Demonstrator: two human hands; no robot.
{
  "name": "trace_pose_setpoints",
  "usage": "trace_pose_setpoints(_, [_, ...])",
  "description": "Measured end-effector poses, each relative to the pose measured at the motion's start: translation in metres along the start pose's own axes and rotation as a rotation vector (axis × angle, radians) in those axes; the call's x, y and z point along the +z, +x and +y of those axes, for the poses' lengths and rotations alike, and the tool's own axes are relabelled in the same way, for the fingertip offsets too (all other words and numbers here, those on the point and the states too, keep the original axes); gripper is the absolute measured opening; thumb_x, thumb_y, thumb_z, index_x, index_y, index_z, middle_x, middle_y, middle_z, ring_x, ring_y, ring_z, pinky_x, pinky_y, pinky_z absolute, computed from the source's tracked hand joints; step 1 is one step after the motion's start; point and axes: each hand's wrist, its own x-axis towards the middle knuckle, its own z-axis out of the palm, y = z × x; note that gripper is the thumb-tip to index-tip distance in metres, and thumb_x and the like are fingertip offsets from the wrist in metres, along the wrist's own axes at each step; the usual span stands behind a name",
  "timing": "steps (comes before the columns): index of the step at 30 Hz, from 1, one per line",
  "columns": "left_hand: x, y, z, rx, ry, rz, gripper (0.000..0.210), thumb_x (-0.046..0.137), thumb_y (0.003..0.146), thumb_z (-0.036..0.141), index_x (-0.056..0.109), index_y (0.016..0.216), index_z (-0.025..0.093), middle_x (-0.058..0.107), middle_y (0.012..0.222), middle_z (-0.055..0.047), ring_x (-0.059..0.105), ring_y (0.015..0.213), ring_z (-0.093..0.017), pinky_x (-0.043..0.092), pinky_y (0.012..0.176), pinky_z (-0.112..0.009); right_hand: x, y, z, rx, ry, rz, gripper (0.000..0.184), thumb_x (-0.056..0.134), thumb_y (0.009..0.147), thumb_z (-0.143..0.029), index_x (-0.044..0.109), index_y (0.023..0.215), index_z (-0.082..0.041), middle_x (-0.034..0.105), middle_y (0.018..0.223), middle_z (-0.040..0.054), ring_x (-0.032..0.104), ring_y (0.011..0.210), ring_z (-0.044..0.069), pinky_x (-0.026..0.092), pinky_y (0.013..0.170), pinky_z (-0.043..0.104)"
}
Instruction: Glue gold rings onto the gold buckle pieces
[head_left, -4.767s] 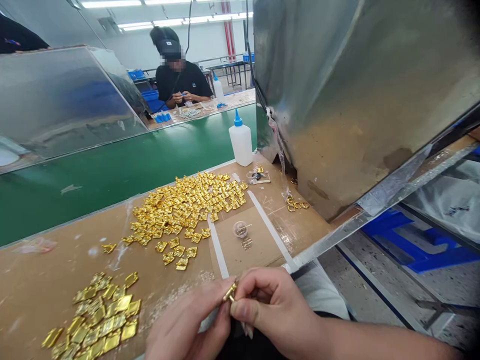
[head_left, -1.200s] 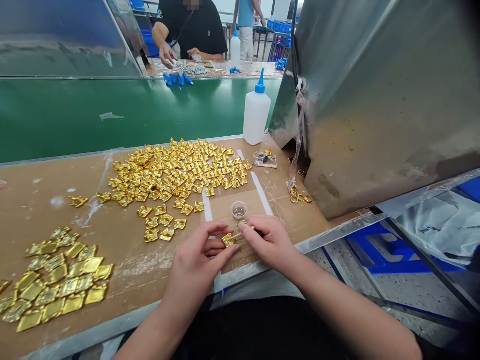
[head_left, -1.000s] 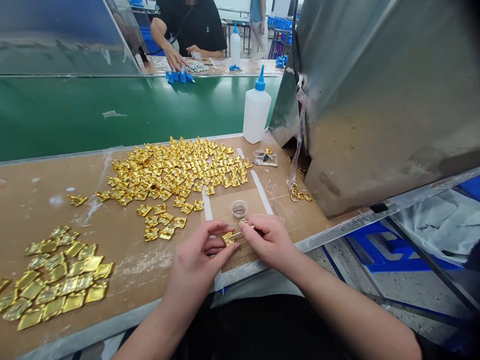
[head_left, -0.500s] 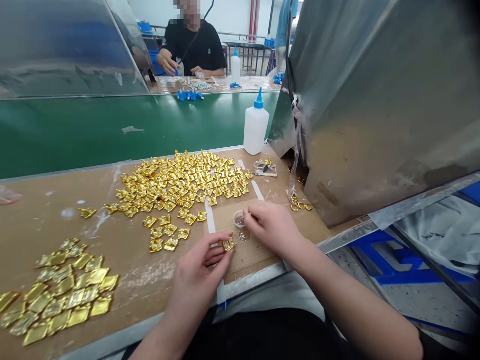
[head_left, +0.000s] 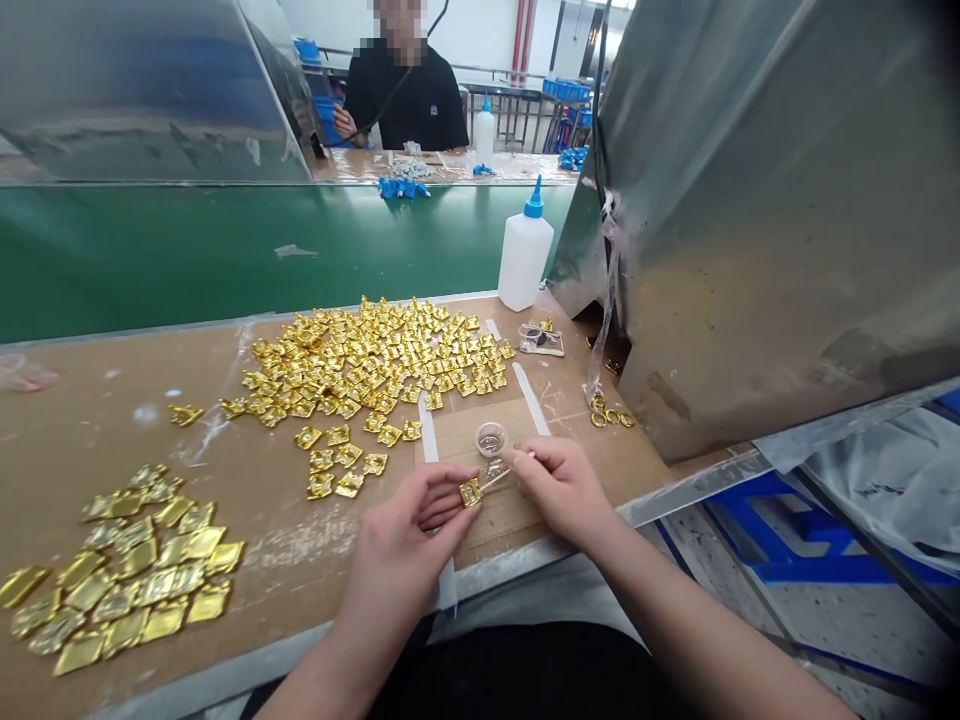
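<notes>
Between thumb and fingers, my left hand (head_left: 420,525) pinches a small gold metal piece (head_left: 470,491) with a recessed face. My right hand (head_left: 559,485) is closed on a thin pale stick (head_left: 496,480), its tip at the gold piece. Just beyond the fingers stands a small round cup (head_left: 491,440) with something dark inside. It rests on a cardboard sheet (head_left: 465,430). Many similar gold pieces (head_left: 375,355) are heaped behind my hands, and a second group of flat gold pieces (head_left: 142,570) lies at the left.
A white bottle (head_left: 525,260) with a blue nozzle stands at the table's back edge. Gold rings (head_left: 611,415) lie beside a large metal panel (head_left: 772,220) on the right. Beyond the green belt (head_left: 187,250), a person in a black shirt (head_left: 409,100) sits at another bench.
My right hand has drawn back from the cup, bringing the stick's tip to the gold piece. My left hand still holds that piece. The view has shifted slightly.
</notes>
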Motion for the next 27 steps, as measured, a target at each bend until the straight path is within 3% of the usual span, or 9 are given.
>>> trace_pose_setpoints(5, [-0.001, -0.0002, 0.0007, -0.01, -0.026, -0.004, 0.023, 0.078, 0.084, 0.022, 0.069, 0.104, 0.022, 0.08, 0.111, -0.004, 0.078, 0.098, -0.019, 0.066, 0.09, -0.028, 0.0048, -0.0044, 0.0004, -0.102, -0.097, -0.056, 0.044, 0.054, 0.097, -0.035, 0.034, 0.061, -0.019, 0.031, 0.06, -0.005, 0.032, 0.057, 0.009, 0.024, 0.056, 0.025])
trace_pose_setpoints(27, [-0.0009, 0.0, 0.0024, -0.043, -0.033, 0.001, 0.025, 0.081, 0.083, 0.024, 0.067, 0.104, 0.022, 0.079, 0.108, -0.003, 0.078, 0.095, -0.018, 0.065, 0.089, -0.027, 0.006, -0.0063, 0.0023, -0.151, -0.132, -0.071, 0.044, 0.056, 0.1, -0.032, 0.037, 0.062, -0.019, 0.038, 0.061, -0.0042, 0.037, 0.058, 0.01, 0.027, 0.059, 0.027])
